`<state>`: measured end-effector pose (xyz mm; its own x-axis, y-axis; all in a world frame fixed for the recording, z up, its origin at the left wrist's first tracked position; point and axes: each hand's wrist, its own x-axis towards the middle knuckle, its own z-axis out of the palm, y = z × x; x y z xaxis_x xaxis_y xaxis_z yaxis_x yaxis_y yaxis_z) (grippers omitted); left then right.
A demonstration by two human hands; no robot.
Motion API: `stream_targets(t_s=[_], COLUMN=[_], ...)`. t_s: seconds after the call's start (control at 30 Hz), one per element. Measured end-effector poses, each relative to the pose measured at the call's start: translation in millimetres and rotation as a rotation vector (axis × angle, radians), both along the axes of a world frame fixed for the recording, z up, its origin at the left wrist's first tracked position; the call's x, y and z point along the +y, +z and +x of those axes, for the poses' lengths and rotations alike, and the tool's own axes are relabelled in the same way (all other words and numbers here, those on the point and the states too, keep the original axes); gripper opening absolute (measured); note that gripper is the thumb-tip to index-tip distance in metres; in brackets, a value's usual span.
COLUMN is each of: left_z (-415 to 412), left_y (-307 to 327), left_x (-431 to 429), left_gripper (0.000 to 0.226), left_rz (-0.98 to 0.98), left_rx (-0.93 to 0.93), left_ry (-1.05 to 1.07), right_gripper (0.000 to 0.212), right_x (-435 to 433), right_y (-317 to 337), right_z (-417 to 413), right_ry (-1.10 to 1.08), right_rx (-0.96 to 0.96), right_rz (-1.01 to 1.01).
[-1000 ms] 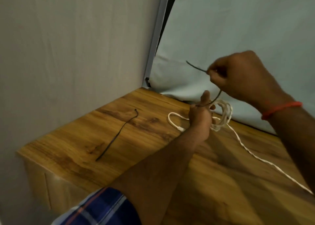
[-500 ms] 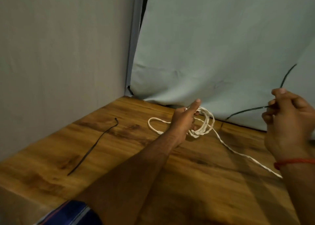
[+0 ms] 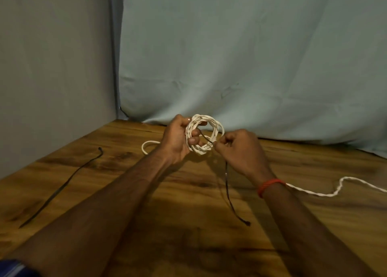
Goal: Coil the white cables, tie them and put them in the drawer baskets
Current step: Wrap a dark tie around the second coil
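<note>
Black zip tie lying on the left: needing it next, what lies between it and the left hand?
Head view: bare wooden tabletop, then a loose loop of white braided cable beside the left hand. The thin black zip tie lies untouched.

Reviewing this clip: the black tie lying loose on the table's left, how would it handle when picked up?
Probably light and semi-flexible: the spare black tie lies thin and flat with a gentle curve. A second tie, pinched by the right hand, droops in a bend, so expect sagging. Unlikely to roll.

Wooden table, pale cloth backdrop
</note>
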<state>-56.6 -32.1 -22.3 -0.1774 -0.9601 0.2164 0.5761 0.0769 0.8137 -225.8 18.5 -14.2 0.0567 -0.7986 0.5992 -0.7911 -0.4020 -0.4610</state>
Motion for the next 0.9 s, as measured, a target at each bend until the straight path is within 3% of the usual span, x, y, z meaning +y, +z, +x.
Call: stream_targets(t_s=[0.37,0.7,0.9], left_z=[-4.9,-12.6,-16.9], left_y=[-0.5,-7.8,-5.2], left_x=[13.2,16.1,16.5], left_gripper=[0.034,0.043,0.034], left_rz=[-0.143,-0.251,-0.260], left_rx=[-0.113,-0.277,-0.279], left_ry=[-0.057,0.021,0.077], right_gripper=[0.029,0.031,0.028], right_x=[0.0,-7.8,-4.9], right_y=[0.4,-3.3,-0.9], right_z=[-3.7,-8.0,-5.6], right_ry=[-0.134,-0.151,-0.153], right_rx=[-0.027,0.025,-0.050], right_rz=[0.051,0.040,-0.023])
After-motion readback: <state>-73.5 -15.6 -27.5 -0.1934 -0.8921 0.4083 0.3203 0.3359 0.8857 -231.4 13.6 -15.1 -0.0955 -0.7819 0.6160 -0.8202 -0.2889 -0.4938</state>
